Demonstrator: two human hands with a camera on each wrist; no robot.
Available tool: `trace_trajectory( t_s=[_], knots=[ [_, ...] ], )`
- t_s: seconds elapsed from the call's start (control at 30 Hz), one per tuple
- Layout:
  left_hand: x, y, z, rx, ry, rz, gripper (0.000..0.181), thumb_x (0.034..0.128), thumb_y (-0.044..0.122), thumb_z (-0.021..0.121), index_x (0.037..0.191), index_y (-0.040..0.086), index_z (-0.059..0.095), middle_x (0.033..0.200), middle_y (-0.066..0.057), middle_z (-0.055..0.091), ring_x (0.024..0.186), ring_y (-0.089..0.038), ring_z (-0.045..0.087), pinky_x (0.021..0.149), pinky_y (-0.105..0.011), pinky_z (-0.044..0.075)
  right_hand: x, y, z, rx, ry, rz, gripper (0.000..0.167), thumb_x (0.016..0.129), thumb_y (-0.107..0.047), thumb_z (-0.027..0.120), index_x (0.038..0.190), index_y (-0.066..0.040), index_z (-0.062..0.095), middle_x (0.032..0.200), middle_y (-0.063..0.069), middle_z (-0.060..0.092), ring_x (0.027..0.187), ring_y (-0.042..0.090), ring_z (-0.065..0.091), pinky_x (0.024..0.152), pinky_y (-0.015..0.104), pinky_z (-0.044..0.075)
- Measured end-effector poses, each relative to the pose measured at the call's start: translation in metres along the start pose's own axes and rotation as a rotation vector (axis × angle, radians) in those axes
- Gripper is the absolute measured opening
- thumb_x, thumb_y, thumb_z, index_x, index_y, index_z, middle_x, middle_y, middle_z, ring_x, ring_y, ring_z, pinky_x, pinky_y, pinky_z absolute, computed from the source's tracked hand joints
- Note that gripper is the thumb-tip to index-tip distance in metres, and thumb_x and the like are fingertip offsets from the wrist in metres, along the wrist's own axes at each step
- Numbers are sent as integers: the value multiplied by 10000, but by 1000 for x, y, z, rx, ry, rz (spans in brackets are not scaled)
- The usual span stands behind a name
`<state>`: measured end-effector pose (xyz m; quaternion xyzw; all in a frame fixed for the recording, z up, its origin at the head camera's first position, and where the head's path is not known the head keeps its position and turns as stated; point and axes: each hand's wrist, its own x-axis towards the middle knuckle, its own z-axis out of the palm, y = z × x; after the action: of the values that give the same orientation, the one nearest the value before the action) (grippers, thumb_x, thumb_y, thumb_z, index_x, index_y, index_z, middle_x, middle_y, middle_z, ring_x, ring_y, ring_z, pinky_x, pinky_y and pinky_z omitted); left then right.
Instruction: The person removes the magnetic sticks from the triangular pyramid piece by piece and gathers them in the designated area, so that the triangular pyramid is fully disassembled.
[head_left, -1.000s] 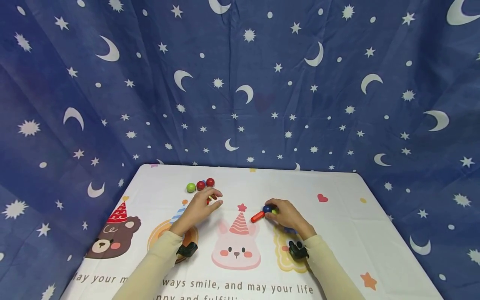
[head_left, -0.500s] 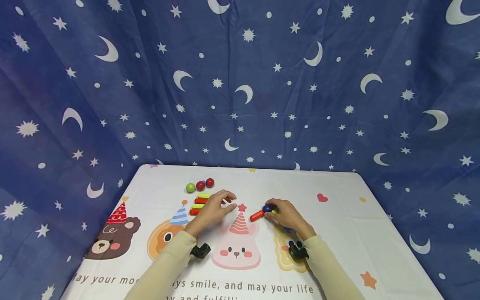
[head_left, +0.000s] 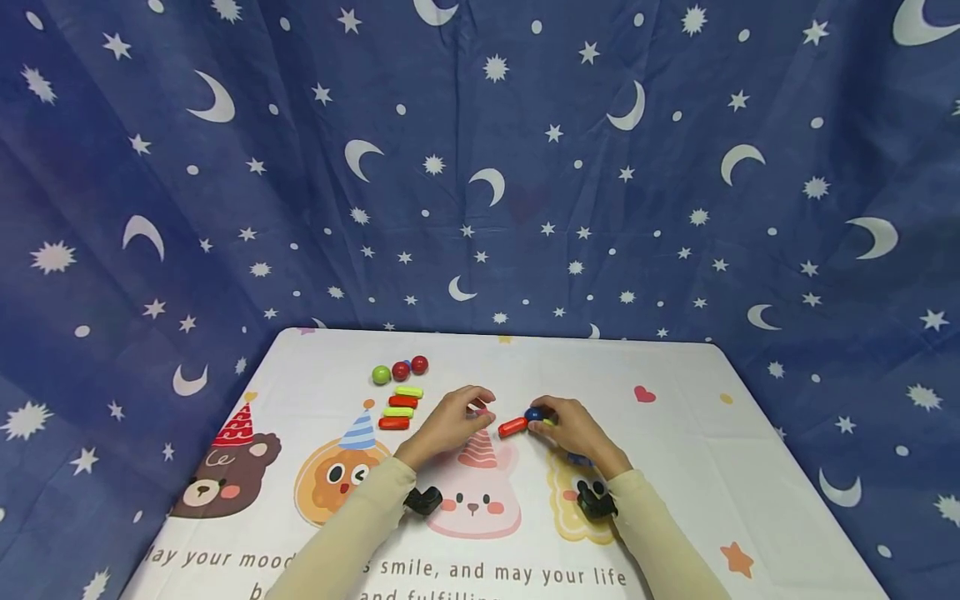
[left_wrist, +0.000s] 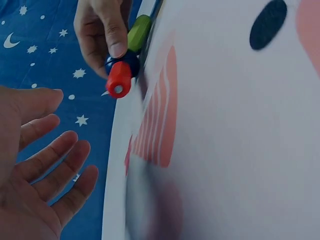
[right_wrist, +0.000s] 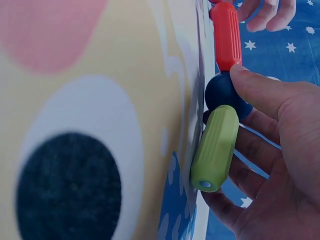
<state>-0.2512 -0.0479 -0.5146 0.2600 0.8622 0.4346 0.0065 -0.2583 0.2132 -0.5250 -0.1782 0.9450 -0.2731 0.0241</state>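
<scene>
Thumb and fingers of my right hand hold a dark blue ball, which joins two ribbed rods. The red magnetic rod points left from the ball, toward my other hand. On the opposite side, the yellow-green magnetic rod angles away beside my fingers. My left hand hovers just left of the red rod's free end, fingers loosely bent and holding nothing. In the left wrist view its fingers are spread apart from the red rod.
Back left on the white tablecloth, a green ball and two red balls sit with a mostly hidden blue one. Before them lie several loose rods, red and yellow-green. A blue curtain hangs behind the table.
My left hand has moved right, from over the loose rods to near the red rod's end, uncovering those rods. My right hand has stayed in place with the ball.
</scene>
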Motion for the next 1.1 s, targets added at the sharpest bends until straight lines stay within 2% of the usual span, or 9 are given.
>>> trace_trajectory(
  t_s=[0.27, 0.47, 0.63, 0.87, 1.1],
  knots=[
    [7, 0, 13, -21, -64, -57, 361, 937, 223, 658, 1267, 89, 604, 1224, -91, 658, 1091, -213, 641, 948, -404, 527, 1, 1, 1, 6, 5, 2, 353, 893, -336, 720, 1199, -168, 671, 1030, -23, 726, 870, 94, 602, 858, 351, 513],
    [10, -1, 24, -41, -88, -65, 368, 926, 225, 677, 1264, 94, 614, 1146, -62, 683, 958, -149, 652, 801, -278, 544, 0, 2, 2, -3, 11, 10, 353, 898, -348, 711, 1203, -175, 670, 1024, -25, 729, 848, 85, 597, 827, 338, 506],
    [13, 0, 33, -49, -92, -67, 364, 927, 230, 684, 1258, 95, 619, 1121, -41, 686, 934, -124, 657, 715, -186, 530, -1, 2, 1, 8, 12, 3, 353, 901, -350, 706, 1201, -169, 670, 1009, -28, 728, 815, 84, 577, 807, 329, 492],
    [17, 0, 39, -21, -85, -46, 347, 931, 222, 681, 1247, 88, 630, 1088, -40, 699, 887, -107, 654, 666, -185, 526, -1, 2, 0, 22, 21, -17, 336, 905, -339, 703, 1190, -165, 673, 992, -29, 732, 832, 79, 603, 813, 338, 503],
    [21, 1, 42, 11, -74, -58, 331, 923, 259, 689, 1212, 103, 651, 1003, -2, 701, 812, -66, 600, 739, -217, 498, -1, 2, 1, 34, 13, -10, 338, 905, -322, 705, 1197, -155, 670, 985, -21, 727, 807, 75, 587, 785, 314, 500]
  ],
)
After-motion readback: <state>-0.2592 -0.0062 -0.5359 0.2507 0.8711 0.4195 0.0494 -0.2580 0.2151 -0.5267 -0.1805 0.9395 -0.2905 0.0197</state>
